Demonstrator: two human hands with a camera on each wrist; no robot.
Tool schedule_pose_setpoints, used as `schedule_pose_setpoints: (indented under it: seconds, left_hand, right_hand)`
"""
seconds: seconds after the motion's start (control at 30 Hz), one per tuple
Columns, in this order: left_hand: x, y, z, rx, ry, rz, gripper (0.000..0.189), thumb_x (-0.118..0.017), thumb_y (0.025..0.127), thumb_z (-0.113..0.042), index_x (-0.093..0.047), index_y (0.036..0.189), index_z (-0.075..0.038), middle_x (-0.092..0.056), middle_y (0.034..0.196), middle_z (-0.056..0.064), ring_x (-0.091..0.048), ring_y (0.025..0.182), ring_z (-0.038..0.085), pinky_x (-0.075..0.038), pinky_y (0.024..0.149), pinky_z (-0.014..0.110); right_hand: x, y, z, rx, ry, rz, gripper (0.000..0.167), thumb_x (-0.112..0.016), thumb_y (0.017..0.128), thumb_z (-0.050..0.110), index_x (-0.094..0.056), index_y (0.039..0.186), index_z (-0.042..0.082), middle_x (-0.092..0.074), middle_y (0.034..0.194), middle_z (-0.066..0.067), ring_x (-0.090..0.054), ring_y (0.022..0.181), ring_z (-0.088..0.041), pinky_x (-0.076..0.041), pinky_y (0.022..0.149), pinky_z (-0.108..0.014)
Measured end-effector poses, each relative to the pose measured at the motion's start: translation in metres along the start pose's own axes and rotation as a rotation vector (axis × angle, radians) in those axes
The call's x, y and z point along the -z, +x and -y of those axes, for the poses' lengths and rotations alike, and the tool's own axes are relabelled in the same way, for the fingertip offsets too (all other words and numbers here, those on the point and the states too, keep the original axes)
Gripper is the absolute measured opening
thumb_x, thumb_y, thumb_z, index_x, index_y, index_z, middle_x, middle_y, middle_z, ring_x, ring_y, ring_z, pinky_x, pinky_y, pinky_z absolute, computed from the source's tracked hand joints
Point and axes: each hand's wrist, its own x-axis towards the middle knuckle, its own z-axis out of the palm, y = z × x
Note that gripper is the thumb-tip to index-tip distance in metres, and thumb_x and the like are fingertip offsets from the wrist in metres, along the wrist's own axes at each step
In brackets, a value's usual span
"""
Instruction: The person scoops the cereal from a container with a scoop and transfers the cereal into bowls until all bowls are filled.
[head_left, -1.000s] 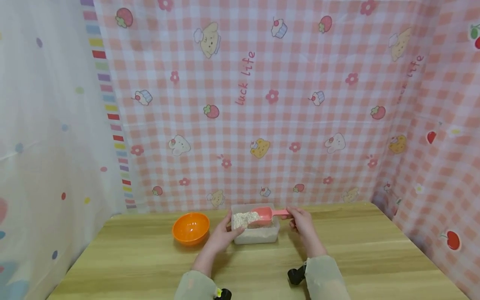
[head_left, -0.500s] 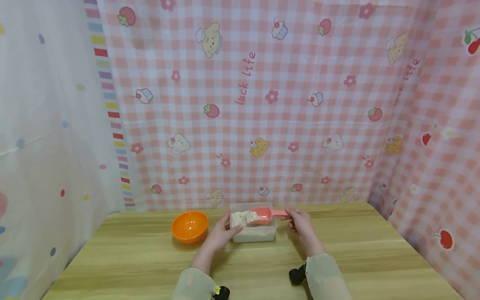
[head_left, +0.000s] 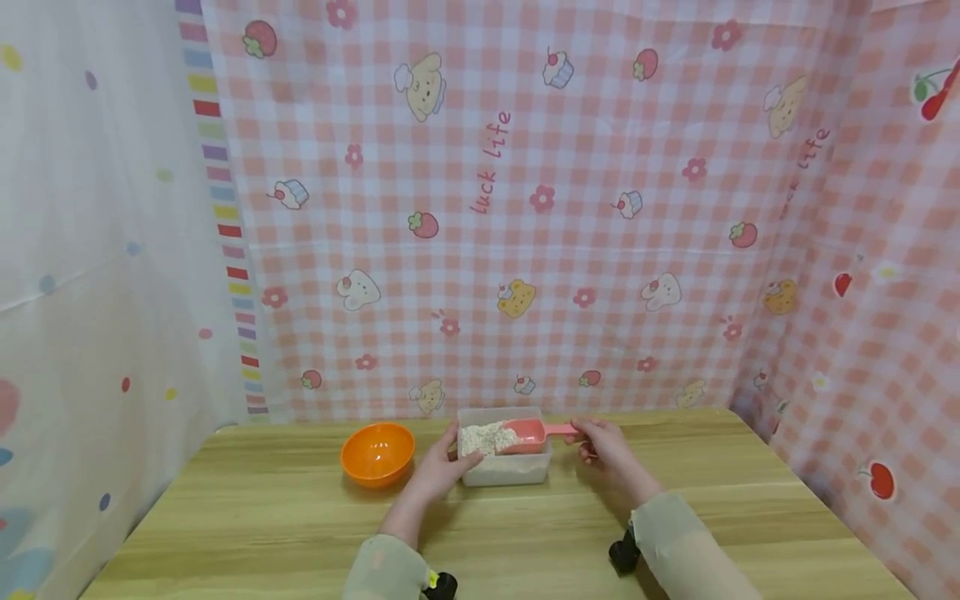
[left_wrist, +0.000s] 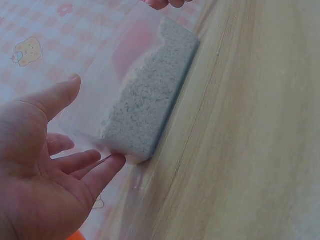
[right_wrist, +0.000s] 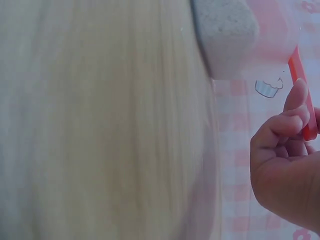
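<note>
Right-hand fingers [right_wrist: 275, 131] pinched a smooth pink plastic scoop [head_left: 528, 435]; left-hand fingers [left_wrist: 104, 175], loosely spread, touched a translucent rectangular tub [head_left: 506, 473] of coarse pale flakes [head_left: 480, 439].

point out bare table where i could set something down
Free: wooden table between the right hand and right-side checkered curtain; also left of the orange bowl. A smaller patch lies between the forearms.
Crowded: the middle, with bowl, left hand, plastic container and pink scoop close together.

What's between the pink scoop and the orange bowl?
The left hand, at the end of the translucent container nearest the orange bowl, plus the container itself there. Pale flakes also lie ahead of the pink scoop.
</note>
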Motion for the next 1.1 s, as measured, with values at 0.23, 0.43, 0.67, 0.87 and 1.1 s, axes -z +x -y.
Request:
schedule_pose_setpoints:
  seconds: [0.23, 0.43, 0.67, 0.87, 1.1]
  left_hand:
    - [-0.001, -0.001, 0.0, 0.005, 0.01, -0.001, 0.08, -0.064, 0.095, -0.029, -0.017, 0.154, -0.003, -0.028, 0.154, 0.022, -0.045, 0.128, 0.041, -0.043, 0.1, 0.05]
    - [0.0, -0.002, -0.003, 0.009, 0.012, -0.005, 0.08, -0.064, 0.095, -0.029, -0.018, 0.154, -0.002, -0.029, 0.153, 0.023, -0.045, 0.128, 0.041, -0.043, 0.1, 0.05]
    - [0.002, -0.003, -0.005, 0.018, 0.021, -0.001, 0.081, -0.064, 0.095, -0.03, -0.018, 0.154, -0.002, -0.028, 0.154, 0.023, -0.044, 0.129, 0.042, -0.041, 0.101, 0.053]
    - [0.007, -0.002, -0.015, 0.026, 0.066, -0.007, 0.083, -0.066, 0.093, -0.034, -0.021, 0.153, 0.0, -0.032, 0.151, 0.026, -0.041, 0.131, 0.041, -0.037, 0.104, 0.056]
    - [0.02, 0.002, -0.031, -0.031, 0.106, -0.02, 0.079, -0.068, 0.092, -0.03, -0.026, 0.151, 0.001, -0.031, 0.152, 0.024, -0.038, 0.133, 0.042, -0.037, 0.104, 0.056]
  right_hand:
    - [0.005, 0.0, 0.002, -0.02, 0.015, 0.049, 0.03, -0.047, 0.103, 0.019, -0.057, 0.117, -0.005, -0.065, 0.072, 0.001, -0.045, 0.049, -0.004, -0.037, 0.045, -0.015]
    - [0.006, 0.0, 0.008, -0.024, 0.013, 0.06, 0.031, -0.048, 0.103, 0.02, -0.053, 0.12, -0.006, -0.065, 0.074, 0.002, -0.046, 0.051, -0.003, -0.038, 0.046, -0.015]
    - [0.006, 0.001, 0.02, 0.001, 0.014, 0.1, 0.028, -0.046, 0.104, 0.021, -0.056, 0.11, -0.003, -0.064, 0.074, 0.001, -0.046, 0.052, -0.004, -0.039, 0.047, -0.015]
    - [0.005, 0.003, 0.031, 0.005, 0.01, 0.1, 0.033, -0.044, 0.105, 0.022, -0.053, 0.121, -0.006, -0.063, 0.074, 0.001, -0.045, 0.053, -0.005, -0.039, 0.049, -0.017]
    - [0.002, 0.002, 0.044, 0.006, 0.009, 0.093, 0.029, -0.044, 0.105, 0.022, -0.055, 0.114, -0.003, -0.064, 0.073, 0.001, -0.046, 0.051, -0.005, -0.04, 0.048, -0.017]
